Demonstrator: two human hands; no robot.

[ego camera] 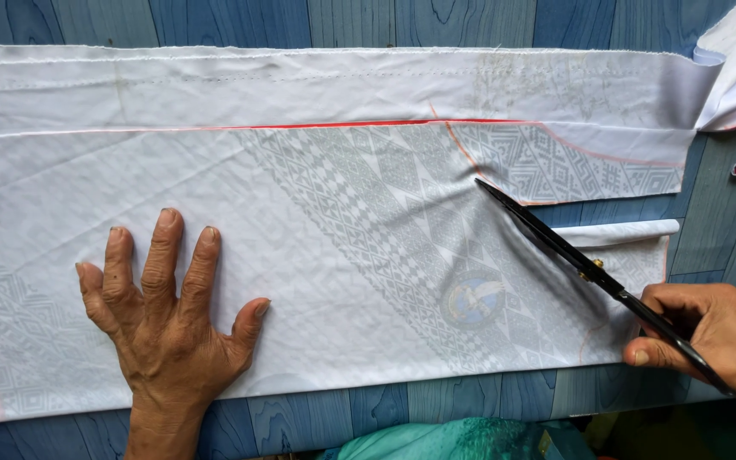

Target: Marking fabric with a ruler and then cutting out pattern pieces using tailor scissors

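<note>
While left hand (pixel 163 319) presses white fabric (pixel 325 255) flat, fingers spread, right hand (pixel 713 336) grips black scissors (pixel 572 255)

White patterned fabric (pixel 342 221), folded, red chalk line, lying on blue wooden table (pixel 436 21). Left hand (pixel 168 315): flat on fabric's lower left, fingers spread. Right hand (pixel 713 336): at fabric's lower right edge, gripping black scissors (pixel 585 268), blades closed, tip over fabric.

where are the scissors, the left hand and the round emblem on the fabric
scissors (pixel 547 234), head view, on the black blades
left hand (pixel 163 328), head view, back of the hand, flat on the white fabric
round emblem (pixel 473 300), head view, its centre
</note>
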